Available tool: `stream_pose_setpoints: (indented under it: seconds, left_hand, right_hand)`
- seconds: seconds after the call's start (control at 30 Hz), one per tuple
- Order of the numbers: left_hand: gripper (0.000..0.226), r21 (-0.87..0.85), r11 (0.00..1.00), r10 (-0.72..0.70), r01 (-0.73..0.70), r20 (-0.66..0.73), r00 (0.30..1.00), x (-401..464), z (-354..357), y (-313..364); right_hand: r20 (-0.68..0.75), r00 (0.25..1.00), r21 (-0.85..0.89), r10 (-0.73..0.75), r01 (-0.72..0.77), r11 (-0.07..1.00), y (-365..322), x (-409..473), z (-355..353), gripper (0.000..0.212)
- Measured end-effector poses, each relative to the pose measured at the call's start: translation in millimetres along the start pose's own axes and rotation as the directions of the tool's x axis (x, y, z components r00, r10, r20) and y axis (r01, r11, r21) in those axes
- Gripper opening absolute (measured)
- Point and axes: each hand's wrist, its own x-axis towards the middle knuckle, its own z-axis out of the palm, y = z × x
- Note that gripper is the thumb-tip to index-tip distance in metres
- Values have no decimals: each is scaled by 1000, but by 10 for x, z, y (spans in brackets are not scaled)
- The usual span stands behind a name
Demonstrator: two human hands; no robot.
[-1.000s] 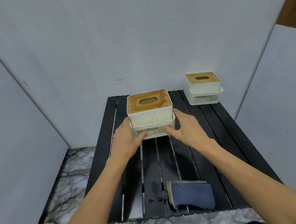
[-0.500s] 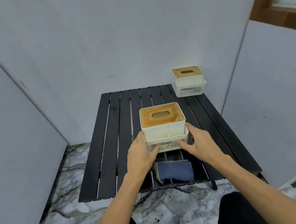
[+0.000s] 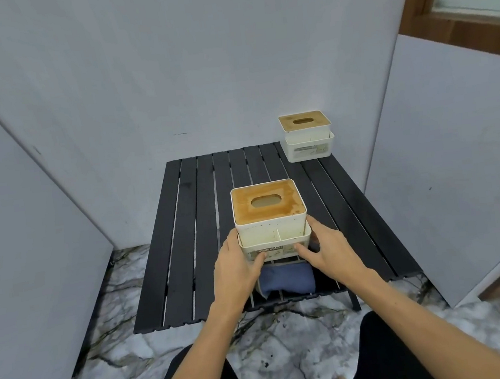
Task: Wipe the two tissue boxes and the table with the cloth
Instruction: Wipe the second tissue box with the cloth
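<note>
A white tissue box [image 3: 272, 221] with a stained wooden lid is held between both hands above the near part of the black slatted table [image 3: 191, 226]. My left hand [image 3: 238, 267] grips its left side with the thumb on the front label. My right hand [image 3: 326, 249] grips its right side, thumb on the front. A folded blue cloth [image 3: 286, 279] lies on the table just under and in front of the box, partly hidden by it. A second white tissue box [image 3: 307, 135] with a wooden lid stands at the table's far right corner.
Grey panels wall in the table at the back [image 3: 199, 71], left [image 3: 17, 244] and right [image 3: 456, 167]. The marble floor [image 3: 112, 358] shows around the table. My dark-clothed knees [image 3: 391, 344] sit just before the table's near edge.
Both hands have brought the tissue box from the table's far middle toward me, until it sits over the blue cloth. The view has pulled back and shows more floor.
</note>
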Motion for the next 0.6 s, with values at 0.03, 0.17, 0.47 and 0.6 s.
stream_pose_setpoints:
  seconds: [0.03, 0.17, 0.47, 0.6]
  left_hand:
    - [62, -10, 1000, 3, -3, 1, 1000, -17, 2, -9]
    - [75, -35, 998, -55, 56, 38, 998, -87, 3, -123]
    - [42, 24, 999, 21, -24, 135, 991, -555, -10, -144]
    - [44, 185, 967, 130, -175, 234, 964, -592, 112, -151]
  right_hand:
    - [4, 1000, -15, 13, -13, 1000, -8, -16, 2, 62]
    - [21, 992, -182, 126, -120, 976, -39, -124, 36, 73]
    - [59, 953, -173, 296, -282, 944, -83, -559, 214, 55]
    - [53, 965, -178, 258, -245, 953, -134, -632, 284, 67]
